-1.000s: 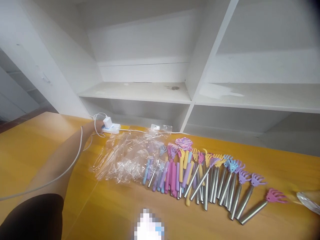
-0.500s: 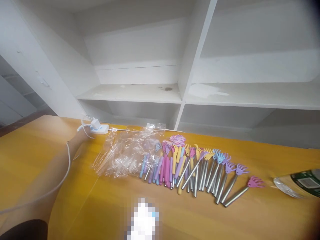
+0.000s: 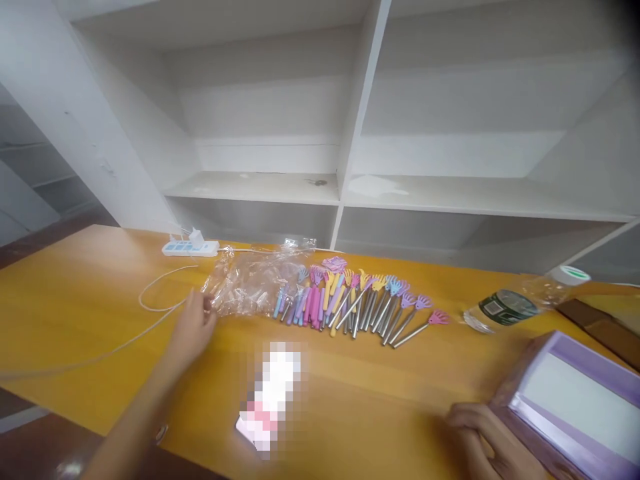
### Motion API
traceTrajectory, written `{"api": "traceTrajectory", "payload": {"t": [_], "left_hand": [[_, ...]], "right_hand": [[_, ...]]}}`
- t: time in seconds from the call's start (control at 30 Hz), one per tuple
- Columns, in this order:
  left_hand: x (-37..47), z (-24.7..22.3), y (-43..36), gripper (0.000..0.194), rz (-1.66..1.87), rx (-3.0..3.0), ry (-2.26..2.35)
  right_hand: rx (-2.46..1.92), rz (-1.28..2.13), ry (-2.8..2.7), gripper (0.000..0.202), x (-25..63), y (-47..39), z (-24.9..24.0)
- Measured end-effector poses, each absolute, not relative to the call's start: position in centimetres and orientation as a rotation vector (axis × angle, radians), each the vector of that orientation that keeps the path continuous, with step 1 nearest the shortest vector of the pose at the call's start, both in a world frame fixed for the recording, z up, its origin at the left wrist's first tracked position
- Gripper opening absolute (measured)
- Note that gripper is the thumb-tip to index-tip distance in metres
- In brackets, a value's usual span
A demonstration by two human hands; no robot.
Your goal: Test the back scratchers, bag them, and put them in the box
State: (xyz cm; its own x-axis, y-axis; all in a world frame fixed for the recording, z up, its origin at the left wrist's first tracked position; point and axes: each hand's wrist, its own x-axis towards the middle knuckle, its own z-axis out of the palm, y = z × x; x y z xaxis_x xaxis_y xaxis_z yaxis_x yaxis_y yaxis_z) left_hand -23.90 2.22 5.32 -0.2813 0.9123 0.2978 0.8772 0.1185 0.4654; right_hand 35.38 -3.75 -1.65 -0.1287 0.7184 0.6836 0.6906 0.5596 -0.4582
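Observation:
My left hand point(image 3: 193, 327) is over the table beside the left edge of a heap of clear plastic bags point(image 3: 250, 280). Its fingers are loosely bent with a gap at the thumb; I see nothing held, and whether it touches the plastic I cannot tell. My right hand point(image 3: 487, 437), at the lower right, has its fingers folded in, close to a purple box point(image 3: 530, 413) with a white panel. Between the hands, back scratchers point(image 3: 370, 307) with metal rods and coloured claw heads lie in a row, mixed with pink, yellow, blue and purple handles point(image 3: 314, 307).
A phone point(image 3: 270, 400), its screen blurred out, lies near the table's front. Behind the bags sits a white power strip point(image 3: 190, 249) with a plugged-in charger and a cable point(image 3: 150, 333). A clear bottle point(image 3: 515, 307) lies tilted at right. White shelving point(image 3: 260, 187) stands behind the table.
My left hand has come away from the power strip, nearer to me and beside the bags. The cable now lies on the table. My right hand and the purple box have come into view.

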Motion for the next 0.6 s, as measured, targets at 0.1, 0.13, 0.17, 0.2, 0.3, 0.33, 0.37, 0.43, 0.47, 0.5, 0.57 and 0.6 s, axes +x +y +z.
{"api": "traceTrajectory", "payload": {"t": [0.1, 0.13, 0.17, 0.2, 0.3, 0.33, 0.37, 0.43, 0.47, 0.5, 0.57, 0.6], "left_hand": [[-21.2, 3.7, -2.1, 0.031, 0.911, 1.749, 2.186], [-20.5, 3.1, -3.3, 0.032, 0.887, 1.697, 2.198], [-19.8, 2.7, -4.4, 0.034, 0.844, 1.652, 2.204], [-19.1, 2.3, -5.5, 0.036, 0.792, 1.626, 2.191], [-16.8, 2.1, -8.0, 0.04, 0.65, 1.633, 2.065], [-16.0, 2.2, -8.5, 0.042, 0.623, 1.648, 2.012], [-15.2, 2.4, -9.0, 0.044, 0.615, 1.659, 1.975], [-13.6, 2.9, -9.5, 0.046, 0.61, 1.712, 1.917], [-12.8, 3.0, -9.6, 0.048, 0.596, 1.743, 1.9], [-12.1, 3.1, -9.7, 0.05, 0.572, 1.775, 1.888], [-10.5, 3.0, -9.8, 0.065, 0.517, 1.875, 1.884], [-9.7, 2.9, -9.9, 0.078, 0.492, 1.944, 1.904]], "right_hand": [[-1.119, 0.077, -1.934, 0.018, 34.5, -4.0, -1.5], [-1.109, 0.109, -1.978, 0.017, 34.2, -4.2, -1.4], [-1.094, 0.15, -2.027, 0.017, 33.9, -4.3, -1.3], [-1.082, 0.198, -2.079, 0.017, 33.7, -4.4, -1.1], [-1.077, 0.333, -2.214, 0.019, 32.6, -4.0, -0.5], [-1.097, 0.371, -2.25, 0.019, 32.2, -3.6, -0.3], [-1.13, 0.419, -2.282, 0.02, 31.6, -3.2, 0.0], [-1.21, 0.49, -2.328, 0.022, 30.2, -2.5, 0.5], [-1.245, 0.513, -2.342, 0.023, 29.3, -2.4, 0.7], [-1.289, 0.529, -2.339, 0.024, 28.4, -2.5, 0.9], [-1.344, 0.581, -2.314, 0.026, 26.3, -3.3, 1.1], [-1.353, 0.619, -2.287, 0.027, 25.3, -4.0, 1.0]]}}
